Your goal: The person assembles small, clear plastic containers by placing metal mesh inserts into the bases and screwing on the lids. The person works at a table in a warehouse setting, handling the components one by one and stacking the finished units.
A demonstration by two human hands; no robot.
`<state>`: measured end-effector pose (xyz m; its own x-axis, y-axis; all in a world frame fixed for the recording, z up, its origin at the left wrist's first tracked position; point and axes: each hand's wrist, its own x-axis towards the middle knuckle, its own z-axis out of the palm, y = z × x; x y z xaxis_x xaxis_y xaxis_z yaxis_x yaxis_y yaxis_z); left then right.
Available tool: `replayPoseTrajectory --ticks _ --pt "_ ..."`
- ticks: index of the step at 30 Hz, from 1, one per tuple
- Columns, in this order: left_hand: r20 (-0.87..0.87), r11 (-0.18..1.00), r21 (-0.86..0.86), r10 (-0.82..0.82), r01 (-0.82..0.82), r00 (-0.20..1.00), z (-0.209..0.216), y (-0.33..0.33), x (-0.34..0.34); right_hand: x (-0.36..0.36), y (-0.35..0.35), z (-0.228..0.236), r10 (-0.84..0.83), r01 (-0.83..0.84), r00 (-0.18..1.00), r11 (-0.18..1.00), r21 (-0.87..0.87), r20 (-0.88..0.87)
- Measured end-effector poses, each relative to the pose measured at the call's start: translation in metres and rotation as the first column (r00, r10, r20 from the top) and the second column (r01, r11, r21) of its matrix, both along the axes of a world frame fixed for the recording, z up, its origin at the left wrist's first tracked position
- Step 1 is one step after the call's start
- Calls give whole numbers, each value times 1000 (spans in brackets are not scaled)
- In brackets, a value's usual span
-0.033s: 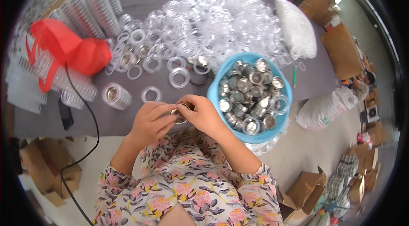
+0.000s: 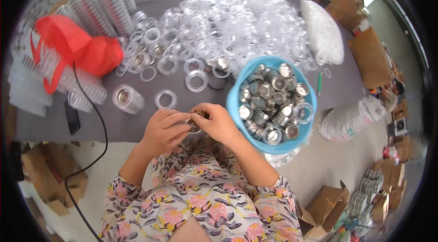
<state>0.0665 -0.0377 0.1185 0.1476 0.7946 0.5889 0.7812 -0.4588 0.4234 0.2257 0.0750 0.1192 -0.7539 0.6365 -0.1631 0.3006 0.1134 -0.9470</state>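
Close to my body, at the table's front edge, both hands meet around a small round metal piece (image 2: 195, 128). My left hand (image 2: 162, 128) is closed, its fingertips pressing the piece's left side. From the other side my right hand (image 2: 216, 122) pinches it with curled fingers, which hide part of it. Just beyond lie a clear plastic ring (image 2: 158, 99) and a larger clear ring (image 2: 187, 82). A short stack of clear rings (image 2: 134, 100) lies left of them. Right of my hands, a blue basin (image 2: 232, 100) holds many silvery metal cups (image 2: 267, 90).
A big heap of clear plastic rings (image 2: 242, 23) covers the table's far middle. Tall clear stacks (image 2: 112, 2), a red bag (image 2: 68, 41), a phone (image 2: 72, 119) and a black cable (image 2: 104, 128) are at left. Rightward are a green pen (image 2: 319, 83), a white sack (image 2: 349, 119) and an opened carton (image 2: 326, 203).
The table and its things sit slightly farther right in the picture. My hands keep the same hold on the metal piece.
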Motion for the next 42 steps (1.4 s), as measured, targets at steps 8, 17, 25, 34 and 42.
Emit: replayPoseTrajectory --ticks 8,17,25,34,42 --pt "663 904 -369 93 217 742 -19 -19 -27 -21 -16 -61 -4 -203 975 411 -889 -224" --pt "-145 825 -213 504 -524 852 -68 13 -34 -36 1 -87 -312 68 945 478 -876 -97" --pt "-350 805 -264 434 -532 830 -71 15 -28 -39 0 -96 -307 196 949 762 -618 -78" --pt "-76 831 -263 489 -491 869 -45 4 -35 -41 4 -99 -334 212 939 751 -625 -84" --pt "-368 610 -137 701 -781 612 -6 -44 -83 -39 0 -97 -348 202 930 753 -627 -117"
